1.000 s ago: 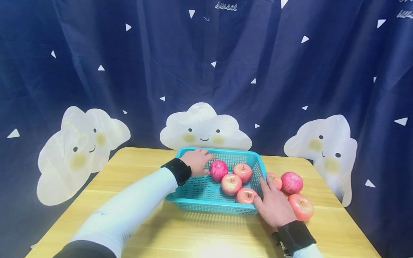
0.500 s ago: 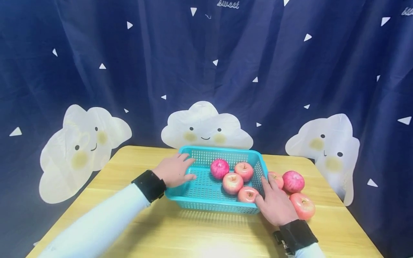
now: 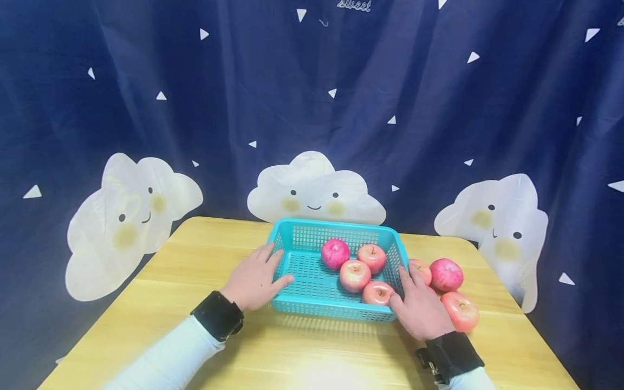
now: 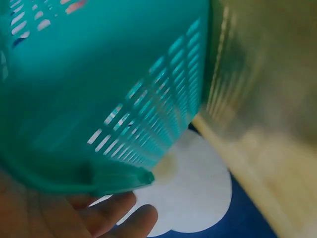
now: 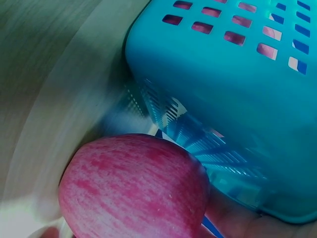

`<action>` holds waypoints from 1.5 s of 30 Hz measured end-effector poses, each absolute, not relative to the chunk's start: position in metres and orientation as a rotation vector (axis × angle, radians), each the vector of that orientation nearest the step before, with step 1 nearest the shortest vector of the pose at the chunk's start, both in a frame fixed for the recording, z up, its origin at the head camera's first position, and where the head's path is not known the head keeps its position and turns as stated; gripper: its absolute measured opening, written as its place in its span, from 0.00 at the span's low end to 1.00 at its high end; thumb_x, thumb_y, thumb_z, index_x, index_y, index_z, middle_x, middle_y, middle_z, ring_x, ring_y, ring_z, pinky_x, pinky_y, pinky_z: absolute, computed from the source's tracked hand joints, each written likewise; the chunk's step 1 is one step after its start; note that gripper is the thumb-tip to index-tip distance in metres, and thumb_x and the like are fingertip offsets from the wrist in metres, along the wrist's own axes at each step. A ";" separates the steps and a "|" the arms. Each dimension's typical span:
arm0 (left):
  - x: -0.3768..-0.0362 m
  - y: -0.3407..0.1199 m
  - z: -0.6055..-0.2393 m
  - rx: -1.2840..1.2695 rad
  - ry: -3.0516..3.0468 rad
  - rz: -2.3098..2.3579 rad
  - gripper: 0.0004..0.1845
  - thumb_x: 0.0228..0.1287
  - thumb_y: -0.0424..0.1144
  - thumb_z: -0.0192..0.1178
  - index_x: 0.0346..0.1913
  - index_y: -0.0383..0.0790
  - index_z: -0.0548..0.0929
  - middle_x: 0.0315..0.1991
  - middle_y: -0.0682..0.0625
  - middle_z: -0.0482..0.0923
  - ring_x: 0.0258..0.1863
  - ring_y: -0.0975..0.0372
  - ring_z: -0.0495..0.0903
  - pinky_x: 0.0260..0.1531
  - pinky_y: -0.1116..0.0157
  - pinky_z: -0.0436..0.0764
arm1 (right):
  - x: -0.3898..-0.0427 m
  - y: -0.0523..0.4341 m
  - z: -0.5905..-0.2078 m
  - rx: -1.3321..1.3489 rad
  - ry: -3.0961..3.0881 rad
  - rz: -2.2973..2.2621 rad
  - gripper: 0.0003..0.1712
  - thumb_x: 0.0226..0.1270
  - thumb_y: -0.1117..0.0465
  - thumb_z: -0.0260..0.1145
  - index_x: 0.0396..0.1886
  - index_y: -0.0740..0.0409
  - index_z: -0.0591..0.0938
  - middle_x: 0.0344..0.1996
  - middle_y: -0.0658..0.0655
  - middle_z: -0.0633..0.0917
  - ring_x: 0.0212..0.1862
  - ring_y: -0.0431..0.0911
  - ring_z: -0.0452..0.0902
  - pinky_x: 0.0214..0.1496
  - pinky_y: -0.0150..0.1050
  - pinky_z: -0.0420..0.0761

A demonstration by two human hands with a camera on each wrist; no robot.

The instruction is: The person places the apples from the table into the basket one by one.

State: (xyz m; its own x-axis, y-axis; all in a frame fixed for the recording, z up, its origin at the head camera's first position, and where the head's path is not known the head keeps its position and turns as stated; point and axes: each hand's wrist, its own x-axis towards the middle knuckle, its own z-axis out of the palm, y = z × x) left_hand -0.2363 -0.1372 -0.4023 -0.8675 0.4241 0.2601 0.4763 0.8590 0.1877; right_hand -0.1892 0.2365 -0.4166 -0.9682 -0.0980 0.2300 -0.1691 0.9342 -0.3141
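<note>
A turquoise plastic basket (image 3: pixel 317 310) with perforated walls stands on the table. Inside, toward its right half, lie several pink apples (image 3: pixel 355 276) and a darker magenta round fruit (image 3: pixel 335 253). My left hand (image 3: pixel 251 281) is at the left rim, fingers spread and thumb reaching over the edge; in the left wrist view its fingers (image 4: pixel 119 208) lie just beyond the rim. My right hand (image 3: pixel 424 314) grips the right rim near the front corner, its thumb on the inner side. Close by that hand, the right wrist view has a streaky pink apple (image 5: pixel 133 188) outside the basket.
Right of the basket, beside my right hand, sit a large pink apple (image 3: pixel 460 312), another magenta fruit (image 3: pixel 447 275) and a partly hidden apple (image 3: pixel 422 272). The wooden table (image 3: pixel 273 357) ends at a dark blue curtain (image 3: pixel 302 70) printed with clouds.
My left hand has moved out of the basket, away from the magenta fruit, and back to the left rim. My right hand keeps its place on the right rim.
</note>
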 end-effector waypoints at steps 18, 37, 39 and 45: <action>-0.229 -0.129 -0.423 -0.597 -2.787 -0.553 0.40 0.70 0.61 0.55 0.72 0.32 0.70 0.76 0.32 0.57 0.78 0.43 0.49 0.72 0.45 0.58 | -0.190 0.239 -0.416 0.196 -2.886 0.509 0.40 0.72 0.52 0.55 0.76 0.71 0.61 0.76 0.73 0.56 0.69 0.71 0.63 0.59 0.66 0.74; -0.226 -0.127 -0.427 -0.504 -2.796 -0.645 0.39 0.71 0.60 0.54 0.73 0.34 0.70 0.78 0.37 0.55 0.79 0.48 0.48 0.70 0.45 0.61 | -0.190 0.243 -0.415 0.291 -2.881 0.547 0.40 0.73 0.51 0.56 0.76 0.71 0.61 0.75 0.75 0.56 0.69 0.72 0.63 0.59 0.67 0.74; -0.225 -0.127 -0.427 -0.497 -2.798 -0.645 0.39 0.70 0.60 0.54 0.73 0.35 0.70 0.78 0.37 0.54 0.79 0.48 0.47 0.70 0.45 0.61 | -0.190 0.244 -0.415 0.317 -2.877 0.543 0.40 0.74 0.50 0.56 0.76 0.71 0.61 0.75 0.76 0.55 0.69 0.71 0.63 0.59 0.66 0.74; -0.222 -0.125 -0.427 -0.493 -2.795 -0.644 0.38 0.71 0.60 0.54 0.72 0.35 0.70 0.78 0.36 0.53 0.79 0.47 0.46 0.69 0.44 0.62 | -0.189 0.248 -0.414 0.366 -2.865 0.556 0.39 0.76 0.48 0.55 0.77 0.68 0.61 0.75 0.76 0.55 0.68 0.71 0.65 0.58 0.65 0.75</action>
State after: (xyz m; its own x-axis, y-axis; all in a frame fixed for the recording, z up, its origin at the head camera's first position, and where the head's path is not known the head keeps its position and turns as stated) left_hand -0.2223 -0.1250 -0.4272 -0.9168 0.2705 0.2939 0.3718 0.8467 0.3805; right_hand -0.1895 0.2482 -0.4142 -0.9494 -0.2020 0.2406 -0.2774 0.8985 -0.3401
